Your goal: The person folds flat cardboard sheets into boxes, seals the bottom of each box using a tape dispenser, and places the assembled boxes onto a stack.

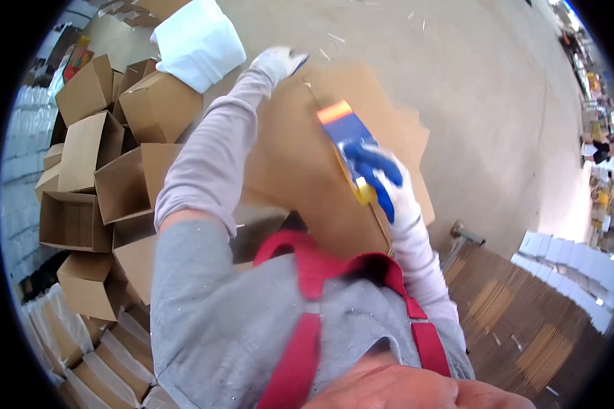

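Observation:
My right hand, in a white glove with blue palm and fingers, is wrapped round a blue and yellow tape dispenser with an orange front edge. The dispenser lies over a brown cardboard piece, along a seam in it. My left hand, in a similar glove, is at the far left edge of the cardboard, near the seam's far end. Its fingers are blurred and mostly turned away, so whether they hold anything is unclear.
Open cardboard boxes are piled at the left. A white plastic bundle lies beyond them. Flattened cardboard is stacked at the lower right, beside a metal bar end. White stacked items stand further right.

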The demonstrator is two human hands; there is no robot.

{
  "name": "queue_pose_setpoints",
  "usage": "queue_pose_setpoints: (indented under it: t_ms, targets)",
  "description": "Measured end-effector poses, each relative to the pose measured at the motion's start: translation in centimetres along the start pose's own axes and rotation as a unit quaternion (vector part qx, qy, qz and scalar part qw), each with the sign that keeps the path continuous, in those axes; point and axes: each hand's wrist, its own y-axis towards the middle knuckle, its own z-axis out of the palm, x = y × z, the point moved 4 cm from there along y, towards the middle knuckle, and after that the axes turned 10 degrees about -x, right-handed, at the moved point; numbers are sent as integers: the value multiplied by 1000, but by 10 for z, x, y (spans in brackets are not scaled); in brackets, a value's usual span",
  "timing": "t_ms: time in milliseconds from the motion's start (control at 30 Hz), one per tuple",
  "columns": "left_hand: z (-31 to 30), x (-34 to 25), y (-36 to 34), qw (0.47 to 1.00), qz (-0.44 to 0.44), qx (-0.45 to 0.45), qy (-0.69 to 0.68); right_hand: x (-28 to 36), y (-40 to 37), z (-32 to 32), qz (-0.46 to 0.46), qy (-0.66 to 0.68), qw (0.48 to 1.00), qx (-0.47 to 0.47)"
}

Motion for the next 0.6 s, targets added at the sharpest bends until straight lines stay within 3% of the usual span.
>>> queue_pose_setpoints:
  t_ms: [67,100,200,233,267,300,333,400,467,533,567,600]
  targets:
    - [5,-54,-33,995,79,-21,-56,-2,8,-3,-84,-131,987,28]
    - [1,-64,-51,998,55,-20,-34,-1,-1,-6,-119,-161,979,35]
    - [13,-61,-48,997,43,-61,-2,42,-94,-37,-16,-219,975,-26]
    - [17,-52,-43,997,32,-62,18,32,-133,-65,30,-204,978,4]
    - [17,-50,-37,997,23,-65,39,42,-167,-78,68,-109,991,-42]
    - [9,-55,-41,997,27,-57,35,24,-204,-116,55,-147,987,45]
    - [-4,-61,-50,997,30,-63,12,16,-245,-131,111,-140,984,-25]
    - [-11,-70,-57,996,39,-79,-8,-29,-294,-166,139,-262,955,-23]
    - [-10,-76,-72,972,109,-207,22,-59,-302,-170,133,-305,941,-62]
    - [-2,-130,-129,919,222,-280,164,-78,-267,-154,70,-317,942,-82]
    - [37,-149,-172,925,264,-202,186,-73,-248,-142,45,-304,948,-77]
    - [34,-187,-242,897,415,-135,61,-69,-237,-133,51,-323,943,-64]
